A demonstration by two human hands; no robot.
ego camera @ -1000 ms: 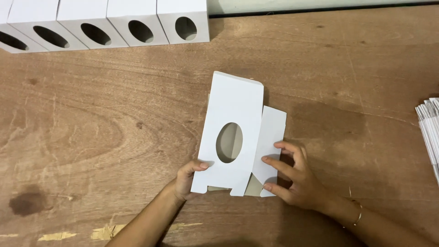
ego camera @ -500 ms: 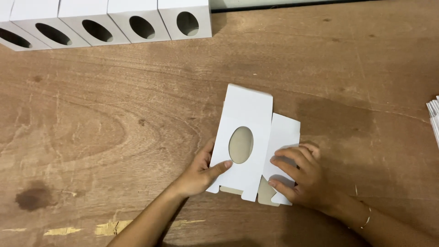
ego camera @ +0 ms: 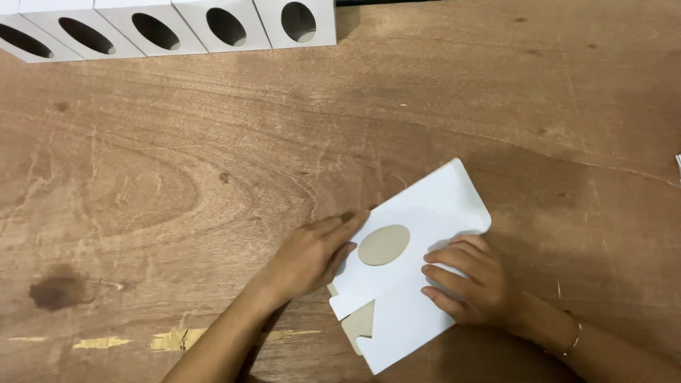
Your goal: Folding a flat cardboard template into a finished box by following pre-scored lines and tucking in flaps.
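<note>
- Flat white carton blank (ego camera: 418, 266), one in number, lies on the wooden table (ego camera: 213, 163) in the near right part of the scene, directly between the two hands and touching both.
- Long axis of the blank: diagonal, running from the near left corner, close to the bottom edge of the view, up to the rounded flap at the far right.
- Oval cut-out (ego camera: 384, 245), one, sits near the middle of the blank; brown shows through it, and a brown triangular patch (ego camera: 360, 320) shows at the near left notch where panels overlap.
- Left hand (ego camera: 312, 255): lies flat on the table at the blank's left edge, fingers extended and close together, their tips resting on the white card just left of the oval. It presses rather than pinches.
- Right hand (ego camera: 472, 284): rests on top of the blank at its right side, fingers curled with the tips bearing down on the card just right of the oval. Whether the thumb is tucked under the edge cannot be told.
- Nearness: both hands are in contact with the blank; the right hand covers more of its surface, while the left hand holds only the margin.
- Assembled white boxes (ego camera: 170, 28), five visible, stand in a row along the far left edge of the table, each showing one dark oval window, well apart from the hands. The leftmost is cut by the frame.
- A thin bracelet (ego camera: 571, 344), one, circles the right wrist.
- A dark stain (ego camera: 57, 291), one, marks the table at the near left.
</note>
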